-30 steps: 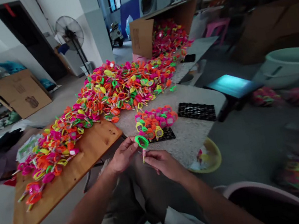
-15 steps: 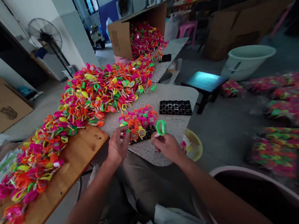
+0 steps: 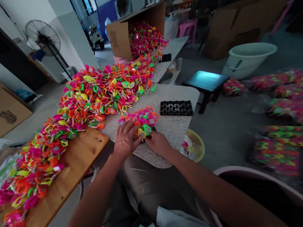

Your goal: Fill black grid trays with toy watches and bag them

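Note:
Bright plastic toy watches [image 3: 147,116] in pink and orange stand packed in rows on a black rack, which is mostly hidden under them and my hands. My left hand [image 3: 124,141] lies over the left side of the rows, fingers spread and touching the watches. Close to its fingertips is a yellow toy watch [image 3: 141,133]. Beside that sits a green toy watch [image 3: 147,130], with my right hand [image 3: 158,142] closed at its lower edge; the fingertips are partly hidden. A second black rack [image 3: 176,108] lies to the right on the speckled tabletop [image 3: 159,159].
A large heap of toy watches [image 3: 105,86] spreads over the far tabletop and a wooden board [image 3: 88,152] at left. Behind it a cardboard box [image 3: 119,41] spills more. At right are a yellow bin [image 3: 198,146], a dark stool [image 3: 206,80] and bagged watches [image 3: 278,153].
The green toy watch has moved from the air at right down to the rack beside the yellow one, with my right hand. My left hand has opened out over the watches.

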The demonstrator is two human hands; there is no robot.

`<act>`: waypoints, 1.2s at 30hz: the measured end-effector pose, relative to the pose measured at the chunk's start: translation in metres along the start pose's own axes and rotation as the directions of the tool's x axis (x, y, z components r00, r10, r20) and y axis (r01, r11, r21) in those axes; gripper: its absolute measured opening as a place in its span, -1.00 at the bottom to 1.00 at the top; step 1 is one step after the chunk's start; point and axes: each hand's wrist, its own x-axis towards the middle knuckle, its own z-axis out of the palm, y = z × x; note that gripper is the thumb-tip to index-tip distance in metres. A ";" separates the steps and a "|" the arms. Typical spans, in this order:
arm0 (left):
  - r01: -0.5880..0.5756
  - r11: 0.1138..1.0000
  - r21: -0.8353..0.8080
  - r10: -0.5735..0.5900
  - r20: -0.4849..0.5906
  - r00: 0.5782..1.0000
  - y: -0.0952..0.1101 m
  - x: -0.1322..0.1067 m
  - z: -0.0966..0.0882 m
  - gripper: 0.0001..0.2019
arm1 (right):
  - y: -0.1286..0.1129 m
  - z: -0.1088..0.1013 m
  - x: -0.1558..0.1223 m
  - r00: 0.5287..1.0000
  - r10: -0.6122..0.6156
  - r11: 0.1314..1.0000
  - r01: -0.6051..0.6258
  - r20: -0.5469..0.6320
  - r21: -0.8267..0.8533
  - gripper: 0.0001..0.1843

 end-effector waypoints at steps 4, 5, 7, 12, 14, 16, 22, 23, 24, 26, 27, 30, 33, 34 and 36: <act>-0.021 0.999 -0.032 0.021 0.005 1.000 -0.003 -0.001 0.000 -0.55 | -0.001 0.002 -0.003 0.997 -0.038 0.999 0.036 -0.063 -0.023 -0.79; -0.023 0.999 -0.038 0.023 0.009 1.000 -0.003 -0.002 0.000 -0.55 | -0.001 0.002 -0.003 0.997 -0.033 0.999 0.032 -0.065 -0.025 -0.79; -0.020 0.999 -0.043 0.021 0.016 1.000 -0.003 -0.004 0.001 -0.56 | -0.002 0.002 -0.002 0.999 -0.009 1.000 0.008 -0.048 -0.028 -0.80; -0.031 0.998 -0.047 0.032 0.008 0.999 -0.006 -0.008 0.005 -0.59 | -0.003 0.003 0.000 1.000 0.015 0.997 -0.016 -0.007 -0.079 -0.81; -0.027 0.999 -0.046 0.026 -0.002 1.000 -0.007 -0.009 0.007 -0.59 | -0.004 0.004 -0.001 1.000 0.015 0.993 -0.015 0.002 -0.113 -0.79; -0.023 0.999 -0.047 0.022 -0.010 1.000 -0.007 -0.010 0.008 -0.60 | -0.006 0.004 -0.002 1.000 0.007 0.990 -0.005 0.017 -0.143 -0.78; -0.026 0.996 -0.083 0.024 -0.033 0.999 -0.005 -0.008 0.008 -0.60 | -0.007 0.000 0.006 0.991 -0.020 0.965 0.054 0.134 -0.257 -0.74; -0.019 0.996 -0.087 0.016 -0.034 0.999 -0.005 -0.008 0.008 -0.61 | -0.006 -0.001 0.009 0.986 -0.031 0.959 0.075 0.165 -0.272 -0.74; -0.010 0.996 -0.090 0.007 -0.033 0.999 -0.005 -0.008 0.008 -0.61 | -0.005 -0.002 0.011 0.979 -0.043 0.954 0.099 0.198 -0.282 -0.74; 0.004 0.995 -0.095 -0.006 -0.018 1.000 -0.006 -0.009 0.008 -0.60 | -0.002 -0.003 0.014 0.967 -0.052 0.944 0.130 0.251 -0.305 -0.73; 0.009 0.995 -0.100 -0.011 -0.010 1.000 -0.007 -0.010 0.008 -0.59 | 0.000 -0.002 0.014 0.963 -0.050 0.938 0.136 0.265 -0.318 -0.73; -0.003 0.991 -0.137 0.004 0.007 1.000 -0.012 -0.014 0.005 -0.56 | 0.006 0.002 0.015 0.968 -0.039 0.922 0.130 0.246 -0.364 -0.70; -0.016 0.988 -0.155 0.010 -0.036 0.999 -0.023 -0.021 0.001 -0.56 | 0.011 0.006 0.014 0.973 -0.062 0.917 0.144 0.225 -0.372 -0.69; -0.011 0.988 -0.153 0.002 -0.060 0.998 -0.029 -0.025 -0.001 -0.57 | 0.011 0.007 0.013 0.973 -0.069 0.916 0.149 0.220 -0.373 -0.69; 0.032 0.989 -0.145 -0.049 -0.120 0.992 -0.046 -0.036 -0.007 -0.60 | 0.011 0.007 0.012 0.974 -0.075 0.910 0.154 0.212 -0.385 -0.68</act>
